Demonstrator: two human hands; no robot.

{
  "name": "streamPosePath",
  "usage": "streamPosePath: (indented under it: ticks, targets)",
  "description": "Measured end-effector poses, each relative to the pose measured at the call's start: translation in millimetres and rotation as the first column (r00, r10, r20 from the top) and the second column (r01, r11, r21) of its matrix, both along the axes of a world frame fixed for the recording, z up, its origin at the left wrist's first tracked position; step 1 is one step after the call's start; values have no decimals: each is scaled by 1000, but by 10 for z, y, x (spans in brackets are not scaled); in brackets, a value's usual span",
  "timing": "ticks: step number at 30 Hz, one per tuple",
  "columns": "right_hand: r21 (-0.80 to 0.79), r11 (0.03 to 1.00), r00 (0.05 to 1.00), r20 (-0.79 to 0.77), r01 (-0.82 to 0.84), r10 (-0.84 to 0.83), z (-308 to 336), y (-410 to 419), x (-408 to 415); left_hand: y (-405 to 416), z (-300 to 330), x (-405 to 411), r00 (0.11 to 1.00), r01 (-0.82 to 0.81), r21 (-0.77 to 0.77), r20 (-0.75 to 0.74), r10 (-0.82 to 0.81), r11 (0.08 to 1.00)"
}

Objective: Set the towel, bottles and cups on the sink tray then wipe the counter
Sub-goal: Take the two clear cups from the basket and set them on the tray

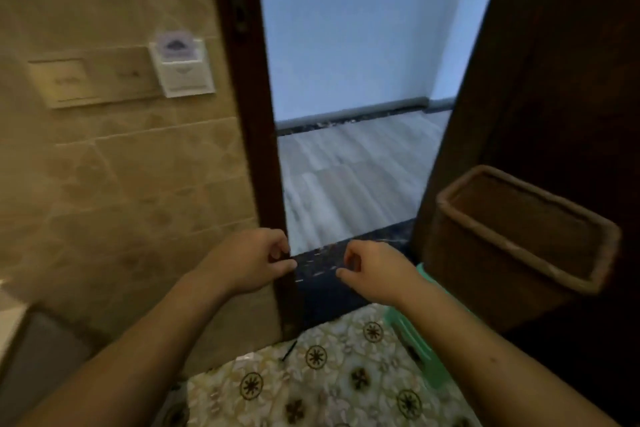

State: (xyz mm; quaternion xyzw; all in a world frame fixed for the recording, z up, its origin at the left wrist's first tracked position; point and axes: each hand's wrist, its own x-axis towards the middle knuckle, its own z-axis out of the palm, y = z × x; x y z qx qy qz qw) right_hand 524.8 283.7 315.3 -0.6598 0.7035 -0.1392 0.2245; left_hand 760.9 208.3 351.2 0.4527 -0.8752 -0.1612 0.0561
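Note:
No towel, bottle, cup, tray or sink counter shows in the head view. I face an open doorway from inside a tiled bathroom. My left hand (251, 262) hovers in front of the dark door frame (249, 114), fingers curled loosely with nothing in them. My right hand (372, 270) is held level with it, a little to the right, over the dark stone threshold (318, 274), fingers also curled and holding nothing. The two hands are apart and touch nothing.
A brown woven bin (519, 239) stands at the right against the open dark wooden door (554, 80). A green plastic stool (412, 333) sits beneath my right forearm. A key-card holder (181, 69) and switches (90, 76) are on the left tiled wall. A white edge (8, 315) shows far left.

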Motion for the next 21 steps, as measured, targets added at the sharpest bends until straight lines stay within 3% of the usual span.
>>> streamPosePath:
  ticks: [9,14,21]
  targets:
    - [30,902,902,-38,430,-429,-145,706,-1805,-91,-299,-2382,919,386,125,28,-392,914]
    - [63,835,837,-75,546,-542,-189,693,-2680,-451,-572,-3530,847,530,143,-32,-531,836]
    - [174,734,753,-97,657,-651,-374,138,-3946,-1321,-897,-5039,794,607,245,-144,-591,756]
